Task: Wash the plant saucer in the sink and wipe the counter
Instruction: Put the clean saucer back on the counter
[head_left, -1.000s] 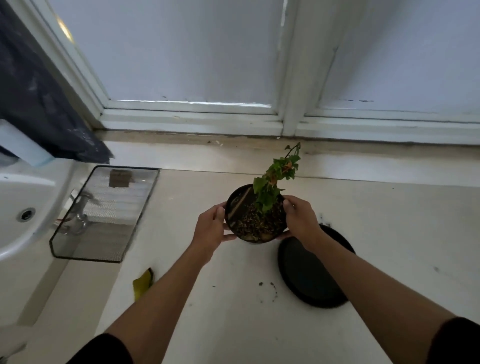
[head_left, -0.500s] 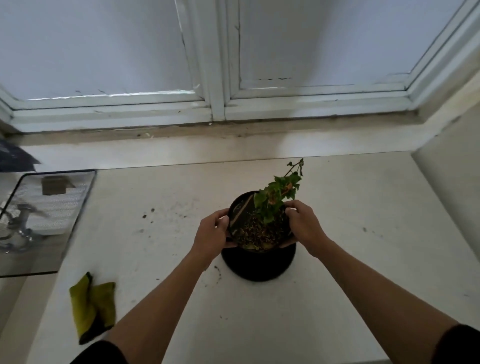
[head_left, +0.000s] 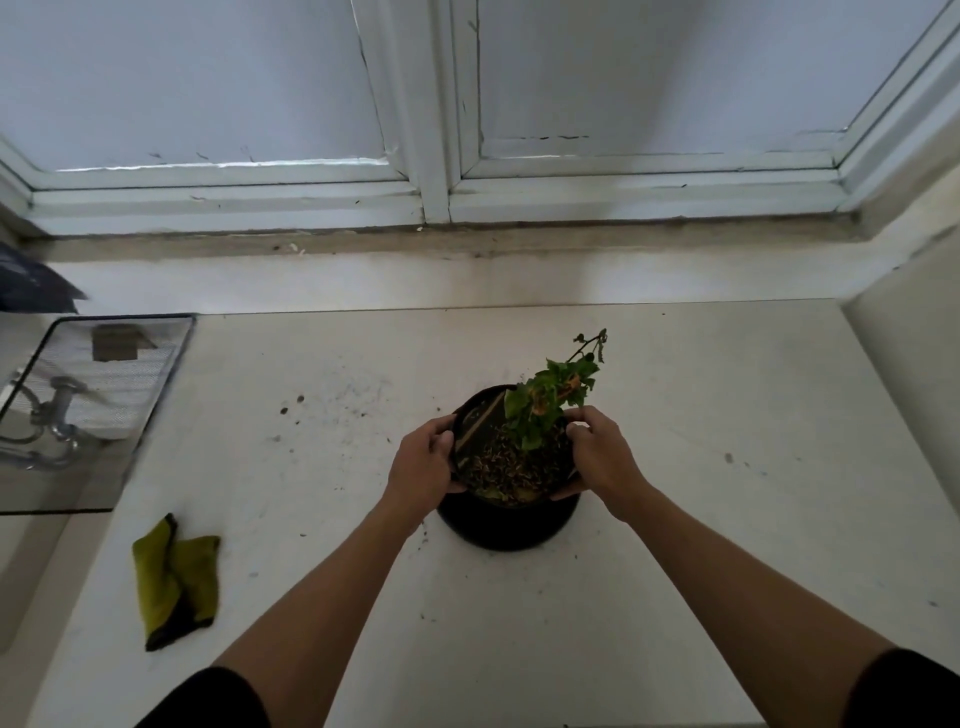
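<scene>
Head view: left hand and right hand clasp the round black plastic plant pot on opposite sides of its rim. Under it, mid white tabletop, lies the flat black round plant saucer. It looks light, stiff and possibly gritty-slick, so pinch the raised edge. A folded yellow-green cloth lies near the left front edge.

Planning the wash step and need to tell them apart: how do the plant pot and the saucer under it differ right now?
The plant pot is gripped at its rim by the left hand and right hand; the saucer is touched by neither. The pot holds soil and a leafy plant; the saucer is mostly hidden below it, only its near edge showing. Both are black and round.
</scene>
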